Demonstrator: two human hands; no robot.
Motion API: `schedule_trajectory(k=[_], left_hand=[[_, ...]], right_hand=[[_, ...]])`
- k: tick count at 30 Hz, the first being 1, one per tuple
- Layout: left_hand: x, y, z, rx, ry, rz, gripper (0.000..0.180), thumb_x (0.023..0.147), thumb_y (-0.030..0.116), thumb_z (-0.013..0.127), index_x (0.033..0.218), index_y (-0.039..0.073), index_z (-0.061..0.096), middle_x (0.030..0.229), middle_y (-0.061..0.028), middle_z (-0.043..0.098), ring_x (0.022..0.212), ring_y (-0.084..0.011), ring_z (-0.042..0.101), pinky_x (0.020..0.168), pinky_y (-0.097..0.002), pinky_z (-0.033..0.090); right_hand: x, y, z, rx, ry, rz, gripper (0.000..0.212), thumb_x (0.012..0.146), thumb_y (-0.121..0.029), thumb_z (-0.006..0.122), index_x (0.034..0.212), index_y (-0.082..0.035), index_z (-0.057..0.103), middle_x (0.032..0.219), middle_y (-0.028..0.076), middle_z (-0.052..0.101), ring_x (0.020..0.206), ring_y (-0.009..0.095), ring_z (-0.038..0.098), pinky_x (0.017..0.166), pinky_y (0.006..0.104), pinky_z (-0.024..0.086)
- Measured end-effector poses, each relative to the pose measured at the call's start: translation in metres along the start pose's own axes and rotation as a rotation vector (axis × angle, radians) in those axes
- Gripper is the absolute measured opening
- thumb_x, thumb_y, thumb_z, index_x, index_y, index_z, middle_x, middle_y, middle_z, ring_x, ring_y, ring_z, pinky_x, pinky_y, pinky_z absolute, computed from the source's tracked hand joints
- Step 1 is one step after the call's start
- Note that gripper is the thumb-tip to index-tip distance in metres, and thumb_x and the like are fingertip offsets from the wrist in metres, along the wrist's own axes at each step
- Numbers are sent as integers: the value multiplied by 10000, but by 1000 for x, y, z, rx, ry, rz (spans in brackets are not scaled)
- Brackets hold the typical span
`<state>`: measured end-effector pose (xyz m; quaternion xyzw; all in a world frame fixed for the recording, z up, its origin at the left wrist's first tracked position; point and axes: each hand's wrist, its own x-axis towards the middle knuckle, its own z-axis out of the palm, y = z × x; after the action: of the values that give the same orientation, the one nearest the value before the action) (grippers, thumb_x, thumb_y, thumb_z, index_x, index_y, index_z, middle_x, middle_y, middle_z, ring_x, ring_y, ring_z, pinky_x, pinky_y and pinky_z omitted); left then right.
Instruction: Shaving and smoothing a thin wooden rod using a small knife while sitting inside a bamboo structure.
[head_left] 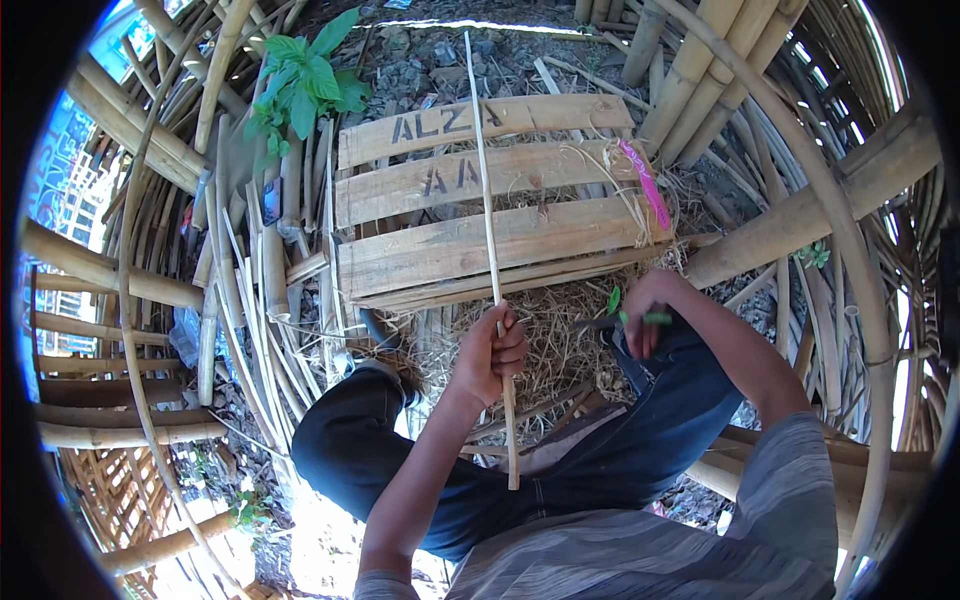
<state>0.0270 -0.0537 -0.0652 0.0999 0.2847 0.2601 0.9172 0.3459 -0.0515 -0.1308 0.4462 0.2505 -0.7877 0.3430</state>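
Squeezing a long, thin stick in our left hand, we see it poke out both ends. Right of that grip, our right hand curls around a knife. A wooden crate sits just ahead.

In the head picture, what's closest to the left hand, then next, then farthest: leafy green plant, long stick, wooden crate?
1. Long stick: gripped in the left hand.
2. Wooden crate: just ahead of the hand.
3. Leafy green plant: farther ahead, to the left.
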Motion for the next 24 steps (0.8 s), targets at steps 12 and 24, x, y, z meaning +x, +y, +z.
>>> schedule_trajectory(k=[12,24], left_hand=[[-4,-4,-3,17,35,-29,229,915,290,425,747,141,378,557,62,246,442,-37,207,364,-189,144],[0,-9,14,57,44,-15,209,912,274,401,750,144,383,550,60,239,444,-40,210,367,-190,150]], right_hand=[[17,-6,5,-1290,1178,529,240,849,-156,523,975,22,624,917,138,648,815,263,635,742,396,522],[2,1,-5,-802,787,487,267,793,-129,546,1041,-65,624,1033,134,619,885,298,609,792,467,477]])
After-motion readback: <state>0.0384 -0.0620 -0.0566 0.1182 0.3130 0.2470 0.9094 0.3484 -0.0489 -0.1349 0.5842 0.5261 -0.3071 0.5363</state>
